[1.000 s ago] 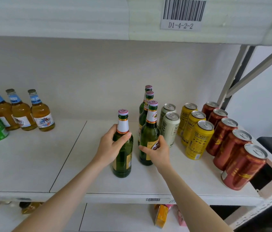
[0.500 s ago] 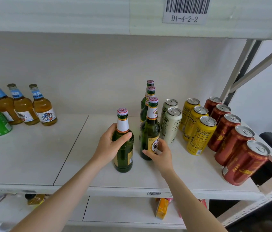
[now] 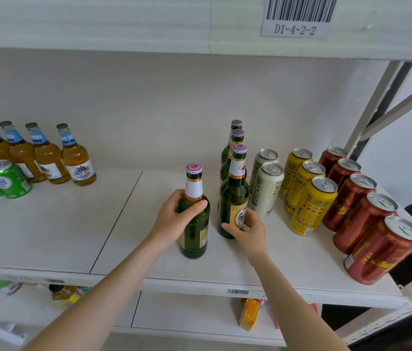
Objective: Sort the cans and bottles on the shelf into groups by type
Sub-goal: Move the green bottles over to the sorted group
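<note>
My left hand [image 3: 174, 220] grips a green glass bottle [image 3: 194, 224] that stands upright on the white shelf [image 3: 73, 236], a little left of a row of three green bottles. My right hand [image 3: 246, 228] curls round the lower part of the front bottle of that row [image 3: 234, 198]. To the right stand two cream cans [image 3: 267, 188], three yellow cans [image 3: 311, 203] and several red cans [image 3: 361, 219], each kind in its own row. At far left are several amber bottles [image 3: 77, 160] with blue neck labels and green cans [image 3: 5, 178].
The upper shelf edge [image 3: 296, 29] carries a barcode label. A diagonal metal brace [image 3: 387, 110] and the shelf's right edge lie behind the red cans. Below, a lower shelf holds an orange carton [image 3: 249, 314] and a small bottle [image 3: 64, 295].
The view has shifted slightly. My right hand has slid a little round the front bottle's lower label. My left hand keeps its grip on the lone green bottle, which stays put.
</note>
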`<state>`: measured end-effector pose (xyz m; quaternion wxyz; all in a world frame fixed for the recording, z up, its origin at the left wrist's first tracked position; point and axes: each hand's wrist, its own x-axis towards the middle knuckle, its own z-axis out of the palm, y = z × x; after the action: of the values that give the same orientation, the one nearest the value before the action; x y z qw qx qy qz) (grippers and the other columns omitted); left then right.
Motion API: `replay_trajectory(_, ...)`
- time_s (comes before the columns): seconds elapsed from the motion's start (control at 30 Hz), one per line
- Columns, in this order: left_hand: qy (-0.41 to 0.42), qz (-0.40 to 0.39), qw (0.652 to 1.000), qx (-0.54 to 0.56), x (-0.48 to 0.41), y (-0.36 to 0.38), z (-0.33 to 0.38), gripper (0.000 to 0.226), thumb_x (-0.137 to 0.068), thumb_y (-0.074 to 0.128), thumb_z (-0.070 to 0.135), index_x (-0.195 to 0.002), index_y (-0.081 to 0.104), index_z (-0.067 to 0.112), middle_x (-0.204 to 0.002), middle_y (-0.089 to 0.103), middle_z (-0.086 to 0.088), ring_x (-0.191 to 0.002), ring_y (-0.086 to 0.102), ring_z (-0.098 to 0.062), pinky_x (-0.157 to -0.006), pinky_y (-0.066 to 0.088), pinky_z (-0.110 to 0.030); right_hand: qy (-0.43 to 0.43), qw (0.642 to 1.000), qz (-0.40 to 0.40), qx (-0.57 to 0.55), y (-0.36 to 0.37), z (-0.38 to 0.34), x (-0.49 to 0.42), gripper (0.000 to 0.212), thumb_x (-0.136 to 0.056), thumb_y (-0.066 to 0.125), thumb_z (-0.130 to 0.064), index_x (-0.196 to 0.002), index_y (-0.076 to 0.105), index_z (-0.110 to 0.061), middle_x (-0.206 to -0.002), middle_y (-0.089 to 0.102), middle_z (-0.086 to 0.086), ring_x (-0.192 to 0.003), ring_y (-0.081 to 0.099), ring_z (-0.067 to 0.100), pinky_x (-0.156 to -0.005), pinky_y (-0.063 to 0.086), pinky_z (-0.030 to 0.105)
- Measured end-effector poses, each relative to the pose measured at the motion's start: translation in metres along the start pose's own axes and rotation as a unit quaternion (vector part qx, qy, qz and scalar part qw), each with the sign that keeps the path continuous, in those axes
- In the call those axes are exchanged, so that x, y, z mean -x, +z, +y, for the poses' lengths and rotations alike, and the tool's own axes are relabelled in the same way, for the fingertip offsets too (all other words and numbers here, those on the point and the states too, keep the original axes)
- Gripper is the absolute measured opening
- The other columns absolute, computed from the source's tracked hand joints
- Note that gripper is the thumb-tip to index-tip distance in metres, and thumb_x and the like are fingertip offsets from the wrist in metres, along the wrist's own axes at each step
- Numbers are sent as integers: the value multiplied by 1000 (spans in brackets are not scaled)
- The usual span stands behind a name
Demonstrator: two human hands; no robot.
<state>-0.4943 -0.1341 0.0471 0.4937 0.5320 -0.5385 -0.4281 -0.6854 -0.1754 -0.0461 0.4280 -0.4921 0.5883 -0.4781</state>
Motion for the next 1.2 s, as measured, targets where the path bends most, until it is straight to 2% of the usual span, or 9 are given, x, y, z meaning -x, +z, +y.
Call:
replay_trajectory(0.13,-58,-20,998,24,1,-11,-7,34,-85,71,40,-114,61,27,-109,68,3,-104,63,-10,-83,52,-27,53,997,37,-33,-4,5,7,60,-66,89,-22,-114,54,-17,-107,61,-6,-96,61,11,-80,50,23)
replay_trajectory(0.23,-113,-48,991,45,4,-22,-21,42,-81,70,47,-115,60,23,-115,67,-4,-112,62,-18,-93,52,-37,71,995,67,-32,-9,16,19,52,-63,91,-25,-99,56,-17,-93,64,2,-85,62,16,-73,52,27)
replay_trajectory(0.37,-154,-67,984,57,8,-24,-32,57,-71,62,56,-116,59,20,-120,66,-5,-115,61,-19,-99,49,-42,52,999,6,-8,1,19,35,46,-62,92,-28,-96,62,-16,-90,70,5,-83,66,19,-76,57,28)
replay_trajectory(0.47,-151,-62,985,61,9,-24,-34,59,-67,62,58,-112,61,20,-118,67,-4,-112,62,-19,-98,50,-44,7,998,-64,13,17,12,45,55,-63,92,-24,-110,64,-16,-101,68,-3,-90,65,9,-77,53,18)
replay_trajectory(0.6,-150,-67,985,54,11,-24,-34,61,-67,65,57,-114,61,18,-119,67,-6,-112,63,-21,-94,53,-44,-25,993,-108,29,27,10,54,63,-65,90,-28,-121,62,-21,-113,66,-9,-104,63,6,-84,54,21)
replay_trajectory(0.73,-152,-73,984,52,17,-20,-37,63,-67,66,58,-117,60,18,-118,66,-6,-110,63,-20,-92,55,-44,-41,993,-104,31,26,10,61,61,-66,90,-25,-120,62,-23,-113,67,-9,-103,63,8,-87,55,26)
replay_trajectory(0.9,-150,-96,982,54,24,-6,-35,72,-60,70,62,-117,58,19,-116,65,-5,-110,62,-19,-93,55,-45,-48,995,-81,22,15,5,68,57,-67,89,-20,-117,61,-22,-107,67,-11,-97,63,4,-81,52,19)
replay_trajectory(1.07,-135,-110,983,50,25,10,-42,61,-65,84,46,-117,59,25,-117,64,-6,-108,65,-20,-82,59,-34,-44,996,-69,20,0,7,74,55,-68,88,-19,-115,61,-23,-106,67,-13,-96,63,3,-78,52,18)
replay_trajectory(1.2,-125,-122,983,48,24,21,-45,56,-68,85,38,-117,59,26,-117,63,-5,-108,64,-21,-84,59,-37,-39,997,-58,22,-12,8,77,55,-69,88,-19,-116,60,-23,-107,66,-13,-95,63,1,-75,52,16)
